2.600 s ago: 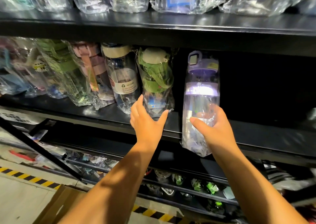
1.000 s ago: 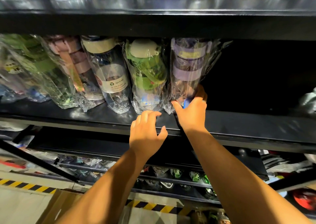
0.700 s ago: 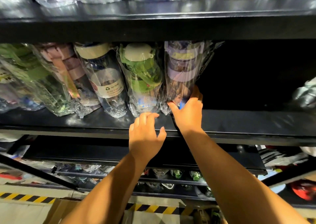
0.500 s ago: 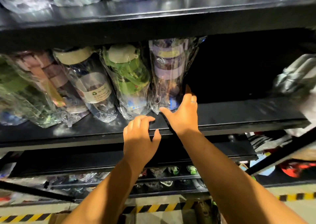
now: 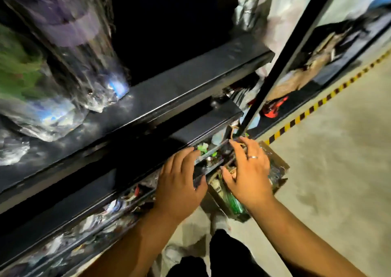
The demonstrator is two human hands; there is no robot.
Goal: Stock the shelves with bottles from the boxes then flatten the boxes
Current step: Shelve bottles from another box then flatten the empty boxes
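The purple-lidded bottle in clear wrap stands on the black shelf at upper left, beside a green-lidded bottle; both are blurred. Neither hand touches them. My left hand hangs low with fingers spread and nothing in it. My right hand, with a ring, is also empty with fingers apart, above an open cardboard box on the floor that holds wrapped bottles, one green.
Lower shelves hold more wrapped goods. A black upright post splits the rack at right, with bagged items behind it. Yellow-black tape marks the concrete floor. My dark trouser legs are at the bottom.
Both hands left the shelf and dropped toward the box on the floor. My right hand let go of the purple bottle, which stays on the shelf. The view swung down and right.
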